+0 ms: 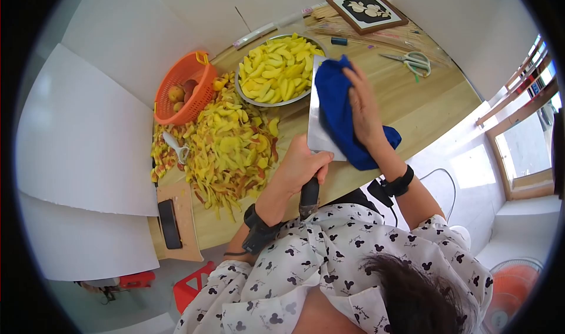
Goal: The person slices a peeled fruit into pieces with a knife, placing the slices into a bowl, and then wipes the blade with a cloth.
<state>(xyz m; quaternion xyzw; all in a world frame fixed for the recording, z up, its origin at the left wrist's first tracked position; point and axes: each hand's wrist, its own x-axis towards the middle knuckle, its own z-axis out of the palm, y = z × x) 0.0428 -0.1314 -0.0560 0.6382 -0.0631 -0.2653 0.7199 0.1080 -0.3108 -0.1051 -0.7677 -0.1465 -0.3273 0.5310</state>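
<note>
My left hand (301,168) is wrapped around the dark handle of a cleaver (316,135), whose broad metal blade points away from me over the table. With my right hand (366,113) I hold a blue cloth (338,99) against the blade's right side. The cloth covers much of that face, and its loose end hangs by my right wrist. Just beyond the blade, a metal bowl (256,101) is heaped with yellow fruit slices (276,69). A large pile of yellow and reddish peelings (232,143) lies left of my left hand.
An orange basket (168,82) with several round fruits stands at the back left. A white peeler (176,147) rests on the peelings. A phone (170,223) lies near the left edge. Scissors (415,62) and a framed picture (368,12) are at the far right.
</note>
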